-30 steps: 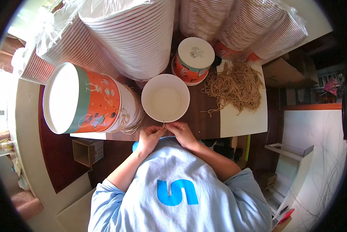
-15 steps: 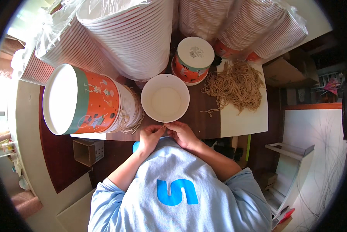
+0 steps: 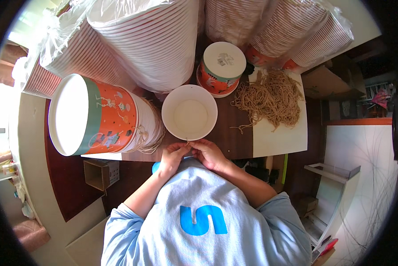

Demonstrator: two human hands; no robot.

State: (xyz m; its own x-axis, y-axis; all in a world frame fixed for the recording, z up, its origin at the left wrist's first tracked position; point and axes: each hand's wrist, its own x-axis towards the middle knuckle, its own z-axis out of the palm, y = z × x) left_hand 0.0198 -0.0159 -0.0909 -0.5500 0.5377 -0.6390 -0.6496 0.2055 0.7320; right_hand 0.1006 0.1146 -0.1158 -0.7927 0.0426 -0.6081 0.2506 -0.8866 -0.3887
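Note:
A white paper bucket point(image 3: 190, 113) stands mouth up near the table's front edge, with a small hole high in its far wall. Close against its near rim, my left hand point(image 3: 174, 155) and my right hand point(image 3: 208, 154) meet, fingertips pinched on a short bit of brown twine point(image 3: 188, 142) at the rim. Both hands are closed; most of the twine between them is hidden by the fingers. At the left lies a nested stack of orange and green printed buckets point(image 3: 112, 117), with twine loops point(image 3: 141, 139) hanging from the rims.
A heap of loose twine point(image 3: 274, 98) lies on a white sheet point(image 3: 292, 139) at the right. Behind the bucket, an upturned printed bucket point(image 3: 221, 68) stands on the table. Tall plastic-wrapped bucket stacks point(image 3: 150, 44) line the back. A cardboard box point(image 3: 101, 174) sits below the table at left.
Hardly anything differs. My fingers shift very slightly at the twine by the rim; the bucket stays in place.

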